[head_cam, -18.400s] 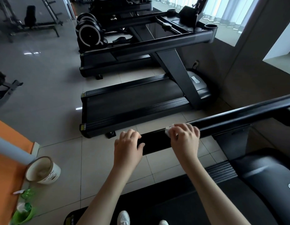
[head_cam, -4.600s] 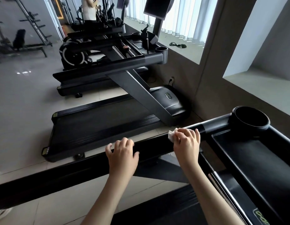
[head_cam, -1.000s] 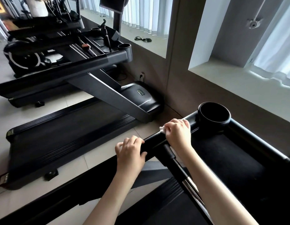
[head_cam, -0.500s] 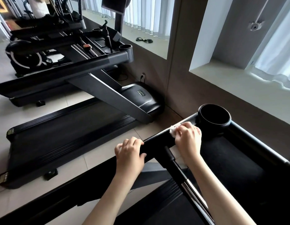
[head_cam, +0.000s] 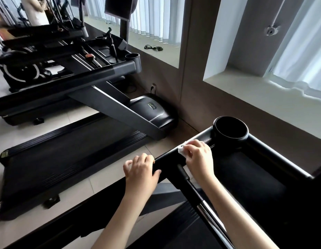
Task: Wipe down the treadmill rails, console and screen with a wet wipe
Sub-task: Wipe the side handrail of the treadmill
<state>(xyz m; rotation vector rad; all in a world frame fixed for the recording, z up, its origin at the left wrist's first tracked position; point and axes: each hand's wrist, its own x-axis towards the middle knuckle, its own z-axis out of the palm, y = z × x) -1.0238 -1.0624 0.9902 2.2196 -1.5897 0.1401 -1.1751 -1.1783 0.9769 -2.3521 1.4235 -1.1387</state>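
Observation:
The black left rail (head_cam: 166, 159) of the treadmill runs from lower left up to a round cup holder (head_cam: 230, 130) at the console's corner. My right hand (head_cam: 199, 155) presses a white wet wipe (head_cam: 181, 149) onto the rail just short of the cup holder; only a corner of the wipe shows past the fingers. My left hand (head_cam: 140, 169) grips the same rail a little lower down, fingers curled over its top. The dark console tray (head_cam: 249, 177) lies right of my right arm. The screen is out of view.
A neighbouring treadmill (head_cam: 71, 151) stands parallel on the left across a strip of tiled floor. A chrome handlebar (head_cam: 201, 202) branches off the rail below my right wrist. The wall and window sill (head_cam: 263, 94) lie close behind the console. A person stands far off at top left.
My right hand has slid the wipe up the rail towards the cup holder over the last second. My left hand has kept its grip at the same spot.

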